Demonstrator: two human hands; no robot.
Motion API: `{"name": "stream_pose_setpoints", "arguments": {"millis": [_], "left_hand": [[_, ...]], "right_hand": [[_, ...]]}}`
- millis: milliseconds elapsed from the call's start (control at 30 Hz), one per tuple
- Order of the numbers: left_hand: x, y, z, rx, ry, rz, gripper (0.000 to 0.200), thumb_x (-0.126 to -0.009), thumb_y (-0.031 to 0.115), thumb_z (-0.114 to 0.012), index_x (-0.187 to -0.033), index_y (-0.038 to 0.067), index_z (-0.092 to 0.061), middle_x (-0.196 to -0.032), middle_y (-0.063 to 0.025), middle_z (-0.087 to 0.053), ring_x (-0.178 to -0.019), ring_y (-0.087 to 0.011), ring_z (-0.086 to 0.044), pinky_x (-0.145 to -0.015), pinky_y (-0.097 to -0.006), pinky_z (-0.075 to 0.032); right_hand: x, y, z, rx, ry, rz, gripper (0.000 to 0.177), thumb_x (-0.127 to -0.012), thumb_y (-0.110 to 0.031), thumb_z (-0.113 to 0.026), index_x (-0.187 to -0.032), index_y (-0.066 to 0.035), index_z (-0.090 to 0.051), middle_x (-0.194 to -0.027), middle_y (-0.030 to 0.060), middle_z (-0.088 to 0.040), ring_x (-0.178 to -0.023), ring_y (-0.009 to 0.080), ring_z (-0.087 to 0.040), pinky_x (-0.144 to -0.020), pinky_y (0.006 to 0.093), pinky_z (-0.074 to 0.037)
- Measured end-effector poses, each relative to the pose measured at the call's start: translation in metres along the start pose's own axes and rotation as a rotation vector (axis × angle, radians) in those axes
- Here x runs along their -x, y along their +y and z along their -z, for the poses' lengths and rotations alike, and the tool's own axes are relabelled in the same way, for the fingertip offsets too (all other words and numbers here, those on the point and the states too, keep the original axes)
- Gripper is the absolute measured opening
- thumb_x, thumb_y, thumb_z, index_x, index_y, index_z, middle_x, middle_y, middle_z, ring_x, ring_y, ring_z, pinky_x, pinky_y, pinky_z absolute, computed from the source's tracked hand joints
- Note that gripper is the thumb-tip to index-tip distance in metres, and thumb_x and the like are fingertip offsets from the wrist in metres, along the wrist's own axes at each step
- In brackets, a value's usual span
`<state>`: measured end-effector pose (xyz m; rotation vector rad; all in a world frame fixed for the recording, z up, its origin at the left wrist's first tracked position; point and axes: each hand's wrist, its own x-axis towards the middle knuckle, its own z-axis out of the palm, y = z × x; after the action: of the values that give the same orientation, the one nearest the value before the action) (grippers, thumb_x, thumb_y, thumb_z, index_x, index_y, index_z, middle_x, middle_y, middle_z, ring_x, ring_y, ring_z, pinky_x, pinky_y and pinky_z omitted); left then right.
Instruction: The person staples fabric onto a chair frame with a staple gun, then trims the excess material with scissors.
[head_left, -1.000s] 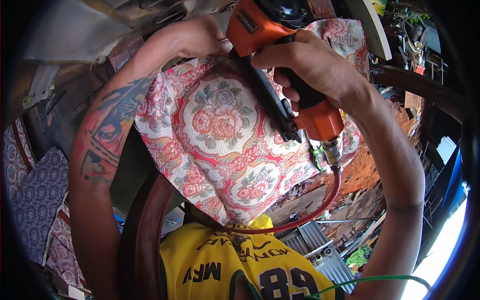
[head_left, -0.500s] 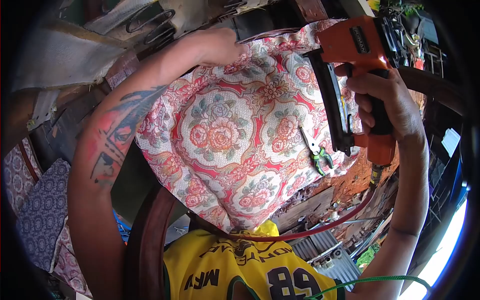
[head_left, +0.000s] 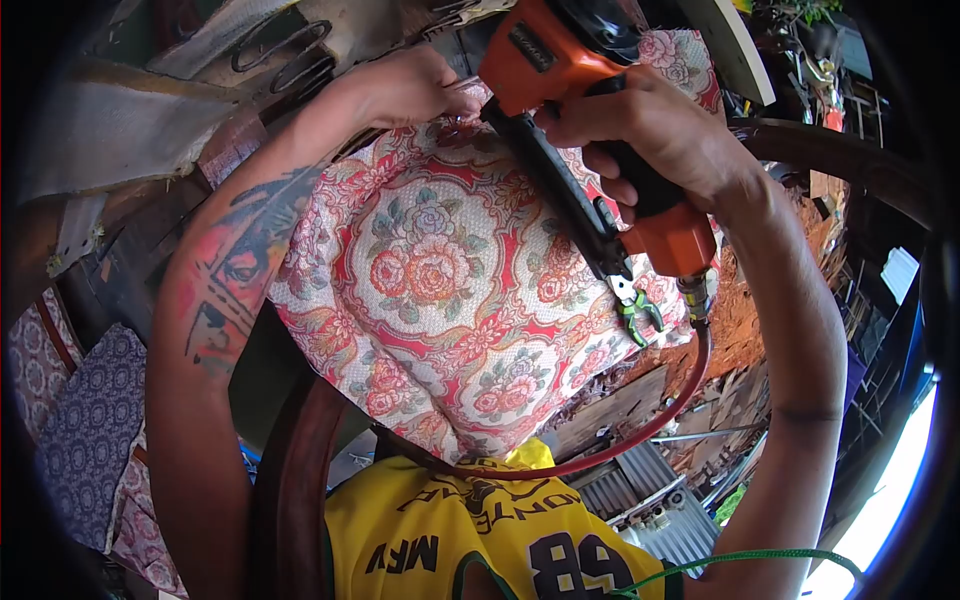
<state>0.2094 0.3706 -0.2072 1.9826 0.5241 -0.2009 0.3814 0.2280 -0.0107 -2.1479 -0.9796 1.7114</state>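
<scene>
My right hand [head_left: 655, 135] is wrapped around the black grip of an orange and black pneumatic staple gun [head_left: 545, 60]. Its nose end points at the far edge of a floral fabric [head_left: 430, 255], red and cream with roses, that covers a padded piece. Close to that nose, my left hand [head_left: 425, 85] is closed on the fabric's far edge; its fingertips are partly hidden. On the fabric's near right part lie green-handled pliers [head_left: 637, 312], their jaws partly covered by the gun's magazine.
A red air hose [head_left: 640, 440] curves from the gun toward my yellow shirt [head_left: 450, 530]. Dark wooden frame parts [head_left: 300, 480] stand at lower left. Bare springs [head_left: 285, 45] and torn webbing are at upper left. A green cord [head_left: 760, 555] crosses the lower right.
The staple gun has moved left across the fabric, its nose now beside my left hand. My left hand has shifted slightly left and stays on the edge. The pliers have not visibly moved.
</scene>
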Motion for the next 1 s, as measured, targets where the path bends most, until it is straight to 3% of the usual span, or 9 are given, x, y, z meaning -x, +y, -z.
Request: {"name": "stream_pose_setpoints", "arguments": {"millis": [67, 167, 300, 400, 467, 567, 600, 733, 1000], "left_hand": [[0.018, 0.039, 0.014, 0.058, -0.084, 0.149, 0.029, -0.099, 0.022, -0.068, -0.086, -0.004, -0.069, -0.07, 0.0016, -0.054, -0.067, -0.0081, -0.045, -0.061, -0.0329, -0.04], [0.006, 0.015, -0.004, 0.354, -0.058, 0.08, 0.025, -0.098, 0.019, -0.068, -0.096, -0.006, -0.068, -0.077, -0.0026, -0.062, -0.072, -0.0097, -0.052, -0.066, -0.0328, -0.044], [0.017, 0.036, 0.015, 0.201, -0.186, 0.076, 0.025, -0.098, 0.015, -0.067, -0.11, -0.006, -0.068, -0.087, -0.0093, -0.07, -0.08, -0.0109, -0.06, -0.075, -0.0322, -0.049], [0.021, 0.04, 0.015, -0.094, -0.131, 0.181, 0.026, -0.099, 0.016, -0.063, -0.115, -0.005, -0.068, -0.1, -0.0192, -0.074, -0.094, -0.0249, -0.072, -0.085, -0.0378, -0.052], [0.017, 0.024, 0.001, -0.292, 0.444, -0.004, 0.028, -0.1, 0.018, -0.058, -0.116, -0.004, -0.068, -0.112, -0.0262, -0.072, -0.111, -0.0434, -0.069, -0.093, -0.044, -0.052], [0.012, 0.032, -0.006, -0.138, 0.406, 0.181, 0.031, -0.101, 0.02, -0.055, -0.119, -0.002, -0.067, -0.12, -0.0307, -0.068, -0.119, -0.0518, -0.059, -0.094, -0.0498, -0.05], [0.008, 0.031, 0.0, -0.134, 0.263, 0.196, 0.029, -0.1, 0.019, -0.058, -0.12, 0.001, -0.07, -0.112, -0.0249, -0.073, -0.108, -0.0417, -0.07, -0.09, -0.045, -0.052], [0.017, 0.037, 0.01, -0.032, -0.005, 0.192, 0.021, -0.094, 0.016, -0.069, -0.11, 0.004, -0.076, -0.086, -0.0085, -0.074, -0.079, -0.0134, -0.062, -0.075, -0.0353, -0.05], [0.012, 0.034, 0.01, -0.035, -0.022, 0.207, 0.023, -0.093, 0.013, -0.071, -0.113, 0.003, -0.074, -0.09, -0.0101, -0.074, -0.082, -0.0169, -0.063, -0.079, -0.0364, -0.05]], "right_hand": [[-0.005, -0.004, -0.005, 0.014, -0.021, -0.037, 0.026, -0.083, -0.028, -0.071, -0.088, -0.003, -0.067, -0.066, 0.0012, -0.058, -0.051, 0.0112, -0.058, -0.047, 0.0315, -0.053], [-0.004, -0.01, -0.008, 0.006, -0.024, -0.073, 0.027, -0.083, -0.029, -0.071, -0.09, -0.003, -0.068, -0.066, 0.0016, -0.058, -0.051, 0.0114, -0.058, -0.047, 0.0312, -0.053], [0.0, -0.007, -0.004, -0.028, -0.044, -0.064, 0.028, -0.084, -0.028, -0.071, -0.093, -0.002, -0.068, -0.065, 0.0019, -0.058, -0.051, 0.0114, -0.058, -0.047, 0.0309, -0.053], [0.005, -0.006, -0.002, -0.03, -0.038, -0.073, 0.025, -0.088, -0.025, -0.07, -0.095, -0.002, -0.069, -0.065, 0.0019, -0.057, -0.051, 0.0112, -0.058, -0.047, 0.0312, -0.054], [0.007, -0.006, -0.003, -0.011, -0.009, -0.089, 0.025, -0.088, -0.026, -0.07, -0.094, -0.002, -0.069, -0.065, 0.0017, -0.057, -0.05, 0.0109, -0.057, -0.048, 0.0313, -0.054], [0.003, -0.003, -0.003, -0.006, -0.001, -0.098, 0.025, -0.087, -0.027, -0.07, -0.092, -0.002, -0.069, -0.064, 0.0012, -0.057, -0.05, 0.0104, -0.056, -0.048, 0.0314, -0.054], [0.0, -0.003, -0.003, -0.019, -0.021, -0.087, 0.025, -0.087, -0.027, -0.07, -0.091, -0.003, -0.068, -0.064, 0.0009, -0.056, -0.05, 0.0102, -0.055, -0.048, 0.0314, -0.053], [-0.004, -0.011, -0.011, -0.035, -0.026, -0.077, 0.025, -0.087, -0.027, -0.07, -0.093, -0.003, -0.068, -0.065, 0.0011, -0.056, -0.051, 0.0104, -0.055, -0.048, 0.0313, -0.052], [-0.012, -0.01, -0.011, -0.031, -0.054, -0.114, 0.03, -0.085, -0.027, -0.07, -0.1, -0.001, -0.066, -0.066, 0.0025, -0.057, -0.051, 0.0115, -0.057, -0.047, 0.0323, -0.054]]}}
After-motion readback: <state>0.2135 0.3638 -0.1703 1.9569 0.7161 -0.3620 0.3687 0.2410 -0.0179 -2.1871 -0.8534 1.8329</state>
